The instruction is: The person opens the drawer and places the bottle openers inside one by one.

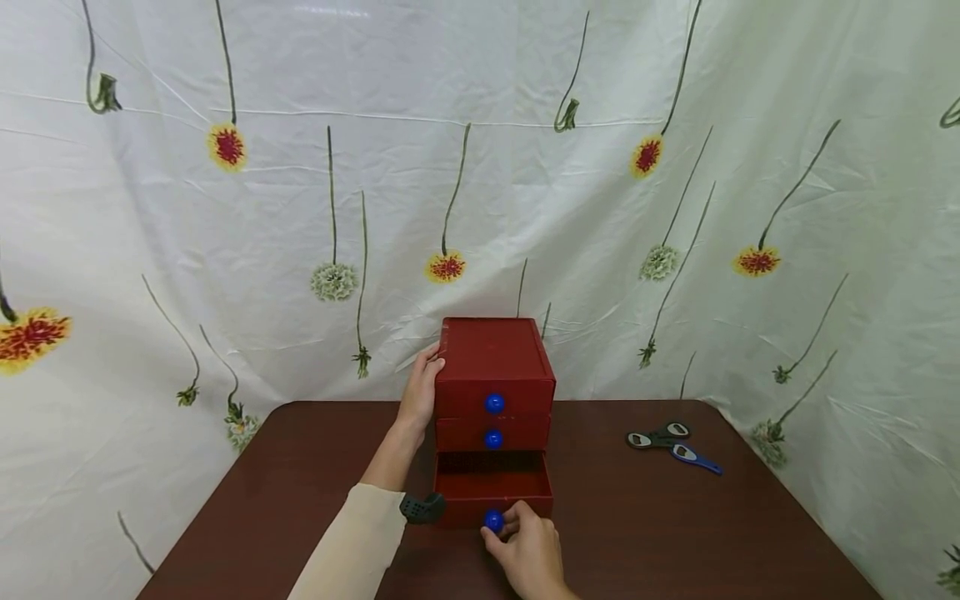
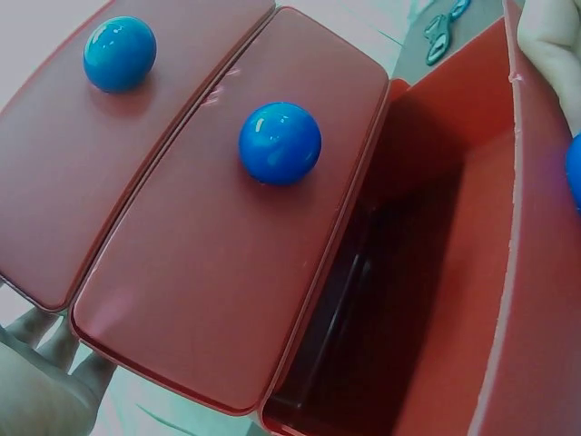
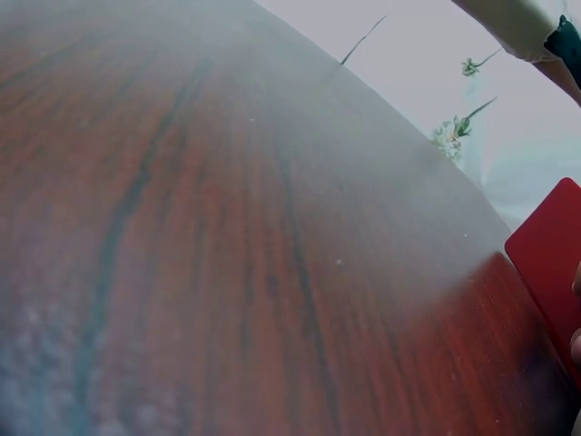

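Note:
A small red drawer cabinet (image 1: 495, 350) stands on the table with three blue-knobbed drawers. Its bottom drawer (image 1: 493, 483) is pulled out and nothing shows inside it; the upper two drawers (image 2: 227, 227) are closed. My right hand (image 1: 528, 546) pinches the bottom drawer's blue knob (image 1: 492, 521) between thumb and fingers. Against the cabinet's left side rests my left hand (image 1: 422, 387), its fingers reaching along the wall; in the left wrist view the fingertips are hidden behind the cabinet. The right wrist view catches only a bit of the drawer front (image 3: 549, 254) and fingertips.
Black and blue tools that look like bottle openers (image 1: 660, 437) lie together on the table's right side. The dark brown table (image 1: 637, 533) ends at a white flower-printed cloth (image 1: 405, 183) behind it. A dark band (image 1: 422, 508) sits on my left forearm.

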